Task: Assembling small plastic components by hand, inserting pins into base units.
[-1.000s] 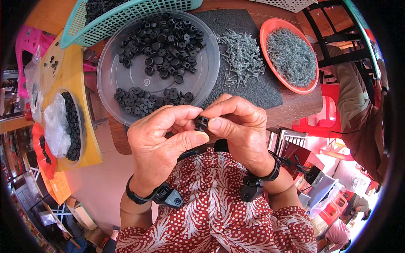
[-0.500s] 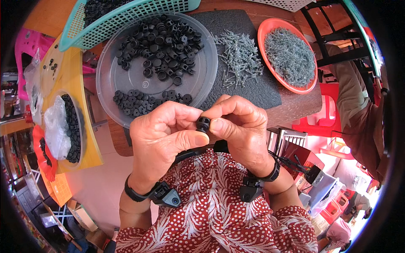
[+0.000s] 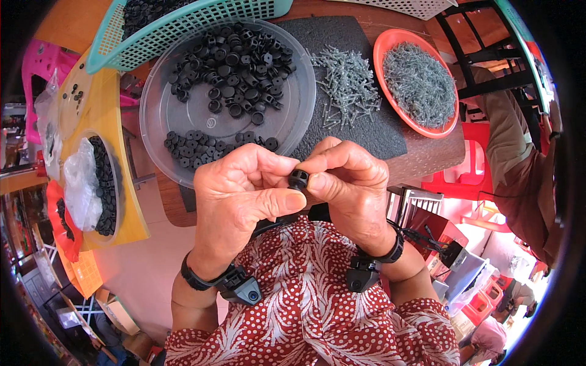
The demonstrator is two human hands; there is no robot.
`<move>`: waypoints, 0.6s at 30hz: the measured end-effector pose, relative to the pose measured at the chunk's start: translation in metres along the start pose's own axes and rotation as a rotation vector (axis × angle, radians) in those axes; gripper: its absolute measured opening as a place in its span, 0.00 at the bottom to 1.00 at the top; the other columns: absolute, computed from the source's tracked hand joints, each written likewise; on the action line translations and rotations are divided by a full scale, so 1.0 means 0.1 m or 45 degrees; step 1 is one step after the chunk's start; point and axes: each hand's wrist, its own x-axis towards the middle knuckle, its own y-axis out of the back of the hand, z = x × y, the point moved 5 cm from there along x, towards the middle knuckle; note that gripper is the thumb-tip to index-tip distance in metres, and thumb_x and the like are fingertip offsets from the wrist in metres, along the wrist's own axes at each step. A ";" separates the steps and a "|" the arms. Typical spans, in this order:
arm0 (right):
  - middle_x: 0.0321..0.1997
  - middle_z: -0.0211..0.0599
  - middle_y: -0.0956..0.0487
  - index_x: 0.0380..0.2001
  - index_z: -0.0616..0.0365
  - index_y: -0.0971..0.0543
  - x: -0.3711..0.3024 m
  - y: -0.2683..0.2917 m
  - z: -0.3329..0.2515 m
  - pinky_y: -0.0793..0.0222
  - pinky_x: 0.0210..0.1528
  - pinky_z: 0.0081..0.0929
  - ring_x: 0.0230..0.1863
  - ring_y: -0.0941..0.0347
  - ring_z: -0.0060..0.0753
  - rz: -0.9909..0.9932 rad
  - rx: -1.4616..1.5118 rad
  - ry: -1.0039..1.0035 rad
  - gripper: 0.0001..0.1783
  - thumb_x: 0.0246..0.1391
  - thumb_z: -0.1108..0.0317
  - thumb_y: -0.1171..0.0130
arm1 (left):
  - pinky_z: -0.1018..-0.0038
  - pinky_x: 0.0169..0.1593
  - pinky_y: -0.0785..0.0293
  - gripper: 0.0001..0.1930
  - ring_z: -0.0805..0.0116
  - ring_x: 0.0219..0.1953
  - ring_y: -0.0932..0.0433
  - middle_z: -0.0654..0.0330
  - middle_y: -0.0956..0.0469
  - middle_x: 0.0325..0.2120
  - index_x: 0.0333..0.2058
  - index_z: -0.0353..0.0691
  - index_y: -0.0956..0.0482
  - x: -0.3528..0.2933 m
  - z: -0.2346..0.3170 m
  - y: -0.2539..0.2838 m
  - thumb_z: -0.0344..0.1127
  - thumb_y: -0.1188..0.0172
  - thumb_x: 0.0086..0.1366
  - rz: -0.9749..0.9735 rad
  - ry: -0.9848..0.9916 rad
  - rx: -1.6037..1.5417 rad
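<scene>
Between my two hands is a small round black plastic part [image 3: 298,179], pinched from both sides just in front of my chest. My left hand [image 3: 235,189] has its thumb and fingertips closed on the part's left side. From the right, the thumb and forefinger of my right hand [image 3: 348,186] grip the same part. Beyond them lies a clear round plastic tray [image 3: 160,137]. Its far half carries a heap of black cup-shaped parts [image 3: 235,67], and small black discs [image 3: 195,148] are gathered at its near edge.
Right of the tray, a pile of metal screws [image 3: 348,85] rests on a dark foam mat [image 3: 387,131]. An orange-red bowl [image 3: 379,46] full of screws stands beyond. A teal basket [image 3: 201,33] borders the tray's far side. At left, a yellow table [image 3: 131,207] bears more black parts.
Both hands have shifted very slightly right, with the black part still between them. The part appears turned a little in my fingers.
</scene>
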 end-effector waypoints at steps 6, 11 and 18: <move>0.28 0.29 0.27 0.32 0.65 0.22 0.00 0.00 0.00 0.33 0.33 0.16 0.30 0.30 0.18 0.003 0.000 -0.013 0.07 0.49 0.84 0.43 | 0.85 0.26 0.32 0.14 0.80 0.23 0.27 0.61 0.23 0.23 0.34 0.28 0.23 0.03 -0.01 0.01 0.22 0.31 0.48 -0.013 0.046 0.026; 0.29 0.30 0.26 0.32 0.65 0.22 -0.02 -0.01 0.02 0.33 0.35 0.16 0.31 0.30 0.18 0.047 0.111 -0.101 0.07 0.49 0.84 0.43 | 0.85 0.24 0.33 0.14 0.80 0.21 0.28 0.60 0.24 0.22 0.34 0.28 0.24 0.04 -0.02 0.02 0.22 0.31 0.48 -0.034 0.070 0.002; 0.28 0.30 0.27 0.32 0.65 0.23 0.00 0.01 0.01 0.33 0.35 0.16 0.31 0.30 0.19 0.012 -0.009 0.002 0.06 0.49 0.84 0.44 | 0.83 0.28 0.29 0.14 0.76 0.26 0.24 0.57 0.22 0.26 0.36 0.27 0.24 0.00 -0.06 0.00 0.22 0.32 0.50 0.032 0.022 -0.085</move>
